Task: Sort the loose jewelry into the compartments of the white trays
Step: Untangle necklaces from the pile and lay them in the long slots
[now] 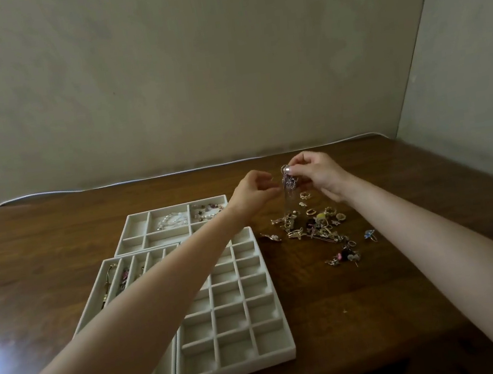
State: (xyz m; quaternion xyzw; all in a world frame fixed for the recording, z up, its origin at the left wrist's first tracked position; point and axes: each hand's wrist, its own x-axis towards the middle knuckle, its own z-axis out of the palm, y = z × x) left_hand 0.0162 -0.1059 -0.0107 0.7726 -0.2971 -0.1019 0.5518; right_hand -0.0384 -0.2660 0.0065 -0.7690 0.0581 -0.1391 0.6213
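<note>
Right hand (318,174): raised above the jewelry pile (319,227), arm stretched forward; thumb and fingers pinch the top ring of a dangling piece (288,182).
Dangling piece: it hangs straight down from the right hand, with a purple part in the middle and a thin chain whose lower end reaches the far side of the pile.
Left hand (255,190): lifted to the left of the pile, wrist bent, fingers curled toward the purple part. I cannot tell if they grasp it or only come close.
Jewelry pile: loose rings, clips and pins lying on the brown counter (378,295).
White trays: all left of the pile. The far tray (130,221) holds beaded bracelets, the slotted tray (92,296) holds chains, and the grid tray (238,373) is nearest to the person, partly under the left forearm.
</note>
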